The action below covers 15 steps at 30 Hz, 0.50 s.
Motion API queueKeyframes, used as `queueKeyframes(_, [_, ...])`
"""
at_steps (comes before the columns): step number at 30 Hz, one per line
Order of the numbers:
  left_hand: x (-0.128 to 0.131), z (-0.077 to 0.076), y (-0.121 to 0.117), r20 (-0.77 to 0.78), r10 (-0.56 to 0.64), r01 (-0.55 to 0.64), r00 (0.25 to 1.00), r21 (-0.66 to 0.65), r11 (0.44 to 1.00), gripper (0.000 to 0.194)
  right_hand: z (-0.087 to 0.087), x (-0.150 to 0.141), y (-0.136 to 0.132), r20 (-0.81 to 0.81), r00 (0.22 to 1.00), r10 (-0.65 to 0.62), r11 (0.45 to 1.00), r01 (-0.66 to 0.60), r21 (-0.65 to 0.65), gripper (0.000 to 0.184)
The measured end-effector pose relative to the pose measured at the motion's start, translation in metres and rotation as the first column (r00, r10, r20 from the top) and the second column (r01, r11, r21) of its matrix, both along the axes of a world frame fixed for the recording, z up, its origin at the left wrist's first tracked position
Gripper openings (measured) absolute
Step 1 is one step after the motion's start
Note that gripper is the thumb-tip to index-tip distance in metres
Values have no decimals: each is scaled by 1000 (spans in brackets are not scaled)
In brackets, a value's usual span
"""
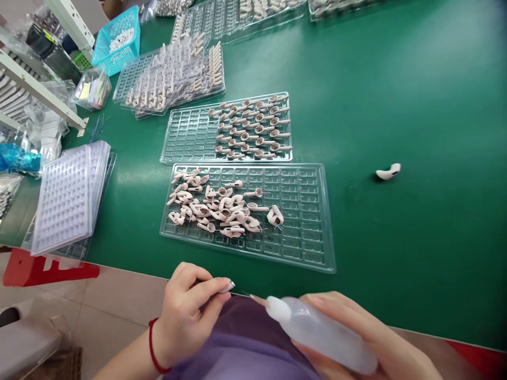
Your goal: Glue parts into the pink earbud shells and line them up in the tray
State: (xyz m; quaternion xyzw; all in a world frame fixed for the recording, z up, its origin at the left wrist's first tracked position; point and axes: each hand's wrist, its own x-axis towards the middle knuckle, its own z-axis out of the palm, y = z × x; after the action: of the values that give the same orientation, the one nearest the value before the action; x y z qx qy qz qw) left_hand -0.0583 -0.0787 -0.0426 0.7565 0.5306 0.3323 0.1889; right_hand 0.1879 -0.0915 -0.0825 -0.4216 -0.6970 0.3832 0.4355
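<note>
My left hand (190, 314) is below the table edge, fingers pinched on a small pale earbud-shell part (228, 286) at its fingertips. My right hand (368, 332) is wrapped round a translucent squeeze bottle (317, 332) whose thin needle tip points left toward that part. Just ahead on the green table lies a clear compartment tray (304, 221) with a loose heap of several pale shell parts (217, 206) on its left half. Behind it, a second clear tray (190, 137) holds shell parts (253, 126) laid in rows on its right side.
One stray shell part (388, 171) lies alone on the green mat (396, 105) at right. A stack of empty trays (69, 198) sits at left. Filled trays (174, 74), a blue basket (116, 39) and a white rack (39, 92) stand at the back left.
</note>
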Motion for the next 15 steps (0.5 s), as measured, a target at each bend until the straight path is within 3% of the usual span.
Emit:
queueKeyframes(3, [7,5,-15,207,10,21,978,-149,989,21,-1,-10,-4,24,999,-32,999,32,-16,54])
queueKeyframes(5, [13,4,-24,361,91,50,928,-363,930,16,-1,-19,-4,12,1000,-15,998,14,67,54])
queueKeyframes(6, [16,2,-28,426,186,63,886,-506,860,15,-1,-24,-3,3,1000,4,993,-5,118,53])
queueKeyframes(8, [21,-3,-33,477,437,110,763,-761,639,24,-1,-31,0,2,1000,23,978,-23,208,51])
queueKeyframes(10, [25,-11,-35,448,637,174,627,-878,446,35,-3,-36,2,40,999,27,959,-37,279,46])
queueKeyframes(11, [26,-15,-35,435,692,195,576,-895,401,37,-4,-37,2,69,997,25,951,-45,307,43])
queueKeyframes(15, [29,-26,-34,433,762,205,482,-901,382,37,-10,-37,2,181,983,12,920,-82,382,29])
